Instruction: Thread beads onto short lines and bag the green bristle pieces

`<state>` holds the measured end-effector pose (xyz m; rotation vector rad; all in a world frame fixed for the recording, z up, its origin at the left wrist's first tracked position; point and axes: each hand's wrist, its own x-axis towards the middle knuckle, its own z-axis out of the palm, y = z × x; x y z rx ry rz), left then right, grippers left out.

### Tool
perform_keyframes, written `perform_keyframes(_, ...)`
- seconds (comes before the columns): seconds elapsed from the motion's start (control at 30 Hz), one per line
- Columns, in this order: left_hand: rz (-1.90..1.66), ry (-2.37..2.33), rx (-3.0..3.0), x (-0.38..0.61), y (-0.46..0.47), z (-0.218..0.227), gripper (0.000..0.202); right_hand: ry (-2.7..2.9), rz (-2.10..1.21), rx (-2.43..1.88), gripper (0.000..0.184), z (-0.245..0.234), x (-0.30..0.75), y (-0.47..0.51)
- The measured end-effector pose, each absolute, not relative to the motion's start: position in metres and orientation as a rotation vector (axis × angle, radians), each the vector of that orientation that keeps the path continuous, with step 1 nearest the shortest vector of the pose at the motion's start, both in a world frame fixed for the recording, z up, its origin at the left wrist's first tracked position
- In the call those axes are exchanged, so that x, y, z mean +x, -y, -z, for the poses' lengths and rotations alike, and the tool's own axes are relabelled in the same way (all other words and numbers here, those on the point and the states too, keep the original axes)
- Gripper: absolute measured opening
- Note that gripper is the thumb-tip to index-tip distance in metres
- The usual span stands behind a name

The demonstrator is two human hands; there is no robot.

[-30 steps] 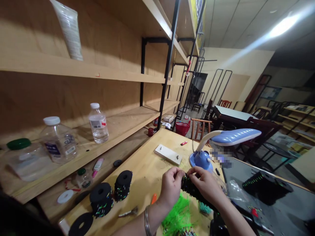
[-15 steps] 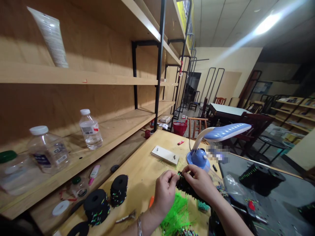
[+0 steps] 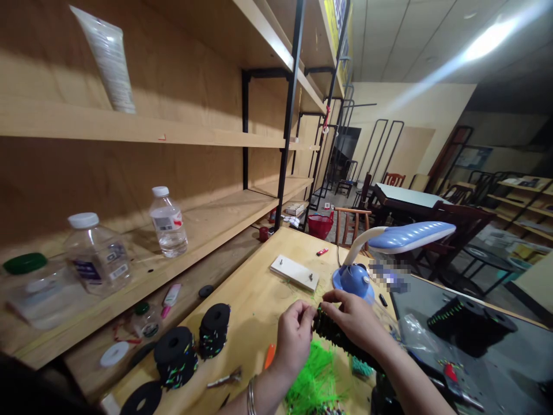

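Observation:
My right hand (image 3: 352, 320) is wrapped over a dark, ridged roll (image 3: 330, 331) with small green bits along it. At the roll's left end my left hand (image 3: 296, 331) is closed in a pinch; whatever lies between its fingertips is too small to make out. Below both hands lies a heap of bright green strands (image 3: 315, 377), with small mixed-colour pieces at its near edge. An orange object (image 3: 270, 355) shows beside my left wrist. A small brush-like tool (image 3: 224, 378) rests to the left of my left forearm.
Black foam rolls (image 3: 175, 357) studded with coloured bits stand on the left of the table. A white plate with two pegs (image 3: 295, 272) and a blue desk lamp (image 3: 354, 281) stand beyond my hands. Shelves with bottles (image 3: 169, 227) run along the left. Another black roll (image 3: 469, 325) sits right.
The camera view has turned slightly left, so the scene sits further right. Both hands keep their places on the dark roll, with only a slight shift of the fingers.

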<state>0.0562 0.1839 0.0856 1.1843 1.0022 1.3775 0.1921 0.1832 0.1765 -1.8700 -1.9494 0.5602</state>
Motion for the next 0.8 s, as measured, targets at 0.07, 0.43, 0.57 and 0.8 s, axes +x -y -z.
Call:
perform_keyframes(0.07, -1.378, -1.0, 1.179, 0.057, -0.184, -0.085, 0.043, 1.996, -0.584, -1.868, 0.033, -0.177, 0.193, -0.188)
perform_keyframes(0.43, -1.353, -1.001, 1.177, 0.056, -0.182, -0.087, 0.043, 2.059, -0.79, -1.887, 0.029, -0.191, 0.193, -0.196)
perform_keyframes(0.57, -1.352, -0.989, 1.151, 0.056, -0.181, -0.087, 0.044, 2.039, -0.796, -1.828, 0.026, -0.179, 0.198, -0.202)
perform_keyframes(0.8, -1.36, -0.996, 1.107, 0.058, -0.181, -0.083, 0.043, 2.01, -0.786, -1.821, 0.027, -0.174, 0.199, -0.202)
